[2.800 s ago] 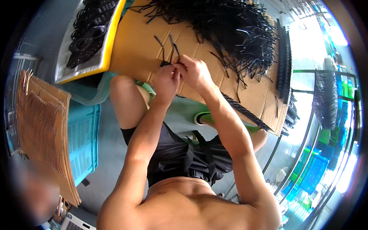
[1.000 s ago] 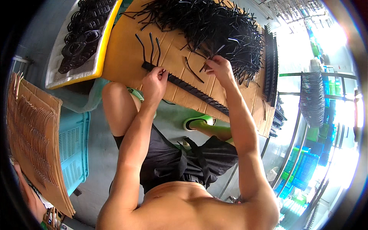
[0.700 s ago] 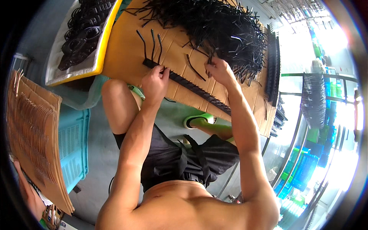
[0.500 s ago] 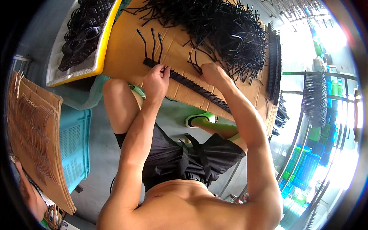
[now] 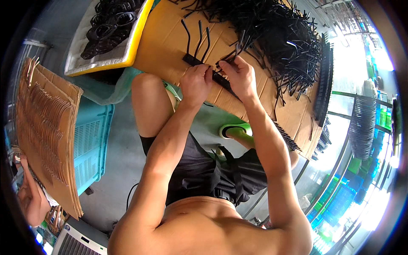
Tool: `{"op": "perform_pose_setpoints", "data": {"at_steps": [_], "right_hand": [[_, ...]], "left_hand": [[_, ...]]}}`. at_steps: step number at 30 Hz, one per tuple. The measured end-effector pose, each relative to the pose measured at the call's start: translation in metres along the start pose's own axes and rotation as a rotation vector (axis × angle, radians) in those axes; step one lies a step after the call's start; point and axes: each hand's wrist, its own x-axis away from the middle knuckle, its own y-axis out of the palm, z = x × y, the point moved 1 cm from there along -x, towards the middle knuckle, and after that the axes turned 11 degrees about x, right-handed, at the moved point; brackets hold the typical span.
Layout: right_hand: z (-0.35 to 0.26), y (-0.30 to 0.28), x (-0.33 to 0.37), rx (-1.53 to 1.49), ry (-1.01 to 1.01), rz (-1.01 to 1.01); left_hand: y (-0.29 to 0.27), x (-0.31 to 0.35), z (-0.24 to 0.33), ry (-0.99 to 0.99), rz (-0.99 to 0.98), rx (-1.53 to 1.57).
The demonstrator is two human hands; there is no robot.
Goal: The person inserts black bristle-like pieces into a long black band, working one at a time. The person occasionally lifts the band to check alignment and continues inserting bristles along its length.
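A long black slotted strip lies aslant near the front edge of the cardboard-covered table. Three thin black glasses temples stand up from its far left end. My left hand is closed, fingertips pinching the strip just beyond those temples. Close beside it, my right hand is closed on black glasses temples right over the strip; how many it holds is hidden by the fingers. Behind my right hand spreads a large tangled pile of similar temples.
A white tray with a yellow edge holds black glasses frames at the far left. Filled black strips line the table's right edge. Cardboard sheets and a light blue crate stand left. Another person sits at the lower left.
My right hand has moved left, bringing its temples from beside the pile to the strip next to my left hand. The whole view has shifted, with the table now further right.
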Motion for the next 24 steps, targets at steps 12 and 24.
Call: {"op": "perform_pose_setpoints", "data": {"at_steps": [12, 24], "right_hand": [[-0.009, 0.009, 0.0, 0.137, -0.013, -0.036], [0.0, -0.007, 0.007, -0.101, 0.142, 0.014]], "left_hand": [[-0.002, 0.0, 0.001, 0.003, -0.045, -0.043], [0.0, 0.011, 0.02, -0.013, -0.022, 0.042]]}}
